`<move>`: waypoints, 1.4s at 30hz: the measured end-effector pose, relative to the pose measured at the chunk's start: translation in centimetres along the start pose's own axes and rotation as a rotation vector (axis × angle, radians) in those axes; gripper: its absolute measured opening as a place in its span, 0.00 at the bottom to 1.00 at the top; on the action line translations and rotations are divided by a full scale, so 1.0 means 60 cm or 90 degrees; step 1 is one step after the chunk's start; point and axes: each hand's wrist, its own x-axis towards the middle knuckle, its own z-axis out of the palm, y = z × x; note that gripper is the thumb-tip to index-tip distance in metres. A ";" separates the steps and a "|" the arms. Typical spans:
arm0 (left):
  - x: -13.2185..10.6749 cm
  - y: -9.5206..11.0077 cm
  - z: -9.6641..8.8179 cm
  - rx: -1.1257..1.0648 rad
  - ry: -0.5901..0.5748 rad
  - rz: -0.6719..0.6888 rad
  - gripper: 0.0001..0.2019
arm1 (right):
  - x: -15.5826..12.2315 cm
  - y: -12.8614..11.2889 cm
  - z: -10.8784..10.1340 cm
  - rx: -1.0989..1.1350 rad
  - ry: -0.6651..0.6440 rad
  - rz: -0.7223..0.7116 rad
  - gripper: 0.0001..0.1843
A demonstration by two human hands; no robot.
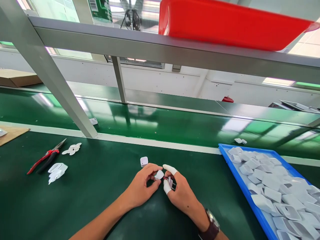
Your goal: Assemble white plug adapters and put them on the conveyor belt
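Note:
My left hand (142, 186) pinches a small white plastic cap (159, 174) between thumb and fingers over the green mat. My right hand (181, 193), with white finger cots on thumb and forefinger and a watch on the wrist, holds a small charger insert (171, 182) with red and dark wires. The two hands touch at the fingertips, the cap right against the insert. A white charger shell (144, 161) stands on the mat just beyond my left hand.
A blue tray (243, 193) full of white charger shells lies at the right. Red-handled pliers (46, 157) and white plastic scraps (57, 170) lie at the left. A green conveyor belt (160, 121) runs behind, under a metal frame (57, 86) holding a red bin (225, 25).

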 end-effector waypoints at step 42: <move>0.021 -0.058 -0.061 0.376 0.181 -0.005 0.17 | 0.022 0.009 -0.014 0.123 0.128 -0.146 0.18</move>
